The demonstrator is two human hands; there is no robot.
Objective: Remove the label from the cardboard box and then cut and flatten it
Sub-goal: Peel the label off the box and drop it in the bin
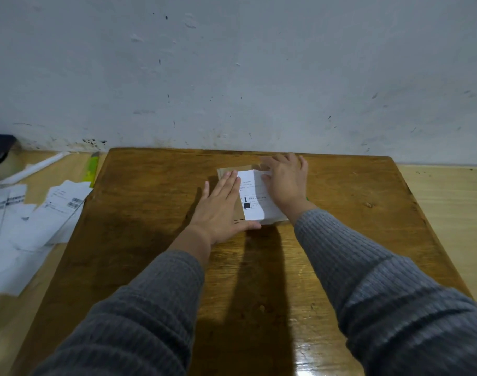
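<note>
The fingers of the left hand (220,204) lie straight and together, flat on the left part of the cardboard box (233,173), with the thumb stretched along the near edge of the box. They hold nothing; they press down, most likely to keep the box from sliding while the other hand works.

The right hand (284,183) lies over the right side of the box, fingers spread and bent a little at the far right corner of the label (253,196). The fingertips seem to be at the label's edge, where the paper looks slightly raised, but whether they already pinch it or only pick at it I cannot tell.

The label is a white sheet with printed lines and a black square, and it covers most of the top of the box. It is still on, so peeling looks like the step in hand, with cutting and flattening yet to come.

The box sits on a brown wooden table (156,191), toward its far edge and near the grey wall (231,63) behind it. Well to the left of the box, off the table's left edge, lies a heap of loose white labels (36,213). A thin yellow-green thing (92,169) lies just beyond that heap, by the table's far left corner; it could be a cutter, though it is too small to say.
</note>
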